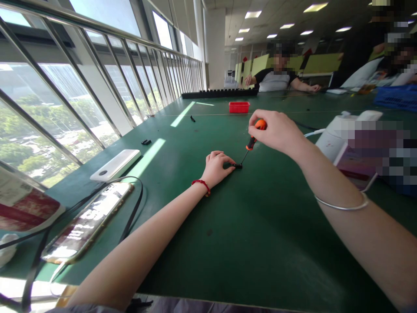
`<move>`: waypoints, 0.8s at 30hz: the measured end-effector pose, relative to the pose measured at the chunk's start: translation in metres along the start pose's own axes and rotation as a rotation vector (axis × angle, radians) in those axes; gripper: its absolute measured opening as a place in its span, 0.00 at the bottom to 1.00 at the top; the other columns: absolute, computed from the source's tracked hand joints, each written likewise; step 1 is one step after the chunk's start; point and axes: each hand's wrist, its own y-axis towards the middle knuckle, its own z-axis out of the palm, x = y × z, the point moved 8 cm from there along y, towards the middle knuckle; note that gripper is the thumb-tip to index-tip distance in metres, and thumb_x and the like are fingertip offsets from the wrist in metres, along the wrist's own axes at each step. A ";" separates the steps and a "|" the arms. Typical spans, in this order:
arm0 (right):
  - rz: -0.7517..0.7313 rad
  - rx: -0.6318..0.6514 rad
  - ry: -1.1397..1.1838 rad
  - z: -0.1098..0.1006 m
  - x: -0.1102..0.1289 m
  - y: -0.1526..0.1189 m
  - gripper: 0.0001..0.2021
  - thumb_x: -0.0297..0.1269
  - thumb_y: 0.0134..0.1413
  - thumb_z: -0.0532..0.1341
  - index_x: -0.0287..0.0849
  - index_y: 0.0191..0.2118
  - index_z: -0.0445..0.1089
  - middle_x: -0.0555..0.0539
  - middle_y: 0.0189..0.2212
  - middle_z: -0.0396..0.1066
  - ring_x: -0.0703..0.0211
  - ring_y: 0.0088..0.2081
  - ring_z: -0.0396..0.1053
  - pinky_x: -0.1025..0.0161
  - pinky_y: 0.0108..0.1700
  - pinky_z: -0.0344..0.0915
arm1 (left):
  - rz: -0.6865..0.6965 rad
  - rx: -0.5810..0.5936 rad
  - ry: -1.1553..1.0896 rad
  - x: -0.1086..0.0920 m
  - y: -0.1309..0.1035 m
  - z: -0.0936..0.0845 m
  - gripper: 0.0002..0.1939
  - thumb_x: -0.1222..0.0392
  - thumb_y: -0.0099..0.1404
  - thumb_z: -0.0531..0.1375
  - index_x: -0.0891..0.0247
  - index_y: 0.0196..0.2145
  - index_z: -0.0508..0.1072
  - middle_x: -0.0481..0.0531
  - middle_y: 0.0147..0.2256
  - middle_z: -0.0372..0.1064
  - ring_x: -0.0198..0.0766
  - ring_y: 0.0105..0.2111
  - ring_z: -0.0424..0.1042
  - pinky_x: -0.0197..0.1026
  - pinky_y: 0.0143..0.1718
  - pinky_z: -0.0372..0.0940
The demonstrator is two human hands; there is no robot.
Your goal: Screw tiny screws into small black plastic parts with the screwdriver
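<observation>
Pinching a small black bar-shaped part (239, 166) near the middle of the green surface (260, 243) with the fingers of the left hand (217, 168); gripping an orange-and-black screwdriver (251, 142) by its handle with the fingers of the right hand (276, 130), tip at the part. Looks light, stiff, perhaps slippery; best held by its left end, clear of the tip. Cannot see inside the far red bin (239, 108) or far-right blue basket (395, 99).

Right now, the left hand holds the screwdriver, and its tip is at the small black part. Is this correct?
Not the left hand: the head view shows the right hand holding the screwdriver. Its tip is indeed at the small black part.
</observation>
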 end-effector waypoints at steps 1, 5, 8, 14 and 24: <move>-0.003 0.002 0.000 0.000 0.000 0.000 0.10 0.43 0.48 0.58 0.47 0.36 0.69 0.49 0.25 0.70 0.57 0.25 0.63 0.62 0.27 0.52 | 0.002 0.001 0.001 0.000 0.000 0.000 0.08 0.57 0.60 0.61 0.55 0.38 0.78 0.50 0.42 0.73 0.48 0.56 0.58 0.53 0.59 0.51; -0.002 0.018 -0.022 0.001 0.001 0.000 0.13 0.50 0.49 0.57 0.47 0.33 0.70 0.48 0.23 0.69 0.57 0.25 0.62 0.62 0.27 0.52 | 0.000 0.006 0.008 0.000 0.000 0.000 0.08 0.57 0.60 0.61 0.55 0.38 0.78 0.49 0.43 0.73 0.47 0.56 0.58 0.52 0.58 0.51; -0.008 0.005 -0.011 0.001 0.001 0.000 0.17 0.52 0.54 0.52 0.45 0.27 0.69 0.46 0.23 0.69 0.56 0.26 0.63 0.61 0.27 0.52 | -0.001 0.004 0.010 0.000 0.000 0.001 0.08 0.57 0.60 0.61 0.55 0.38 0.78 0.49 0.43 0.73 0.47 0.56 0.58 0.52 0.59 0.50; 0.016 -0.004 -0.026 0.001 -0.002 0.000 0.12 0.47 0.50 0.57 0.46 0.36 0.69 0.48 0.25 0.69 0.57 0.25 0.62 0.61 0.27 0.52 | 0.018 0.000 -0.001 0.000 0.000 0.001 0.08 0.57 0.60 0.61 0.55 0.38 0.78 0.50 0.42 0.73 0.48 0.56 0.58 0.53 0.59 0.50; 0.017 -0.001 -0.035 0.003 -0.002 0.001 0.14 0.49 0.49 0.58 0.47 0.38 0.70 0.47 0.24 0.69 0.56 0.25 0.63 0.61 0.28 0.52 | 0.019 -0.005 0.007 0.000 0.000 0.001 0.08 0.56 0.61 0.61 0.55 0.38 0.78 0.50 0.42 0.73 0.48 0.56 0.58 0.52 0.59 0.51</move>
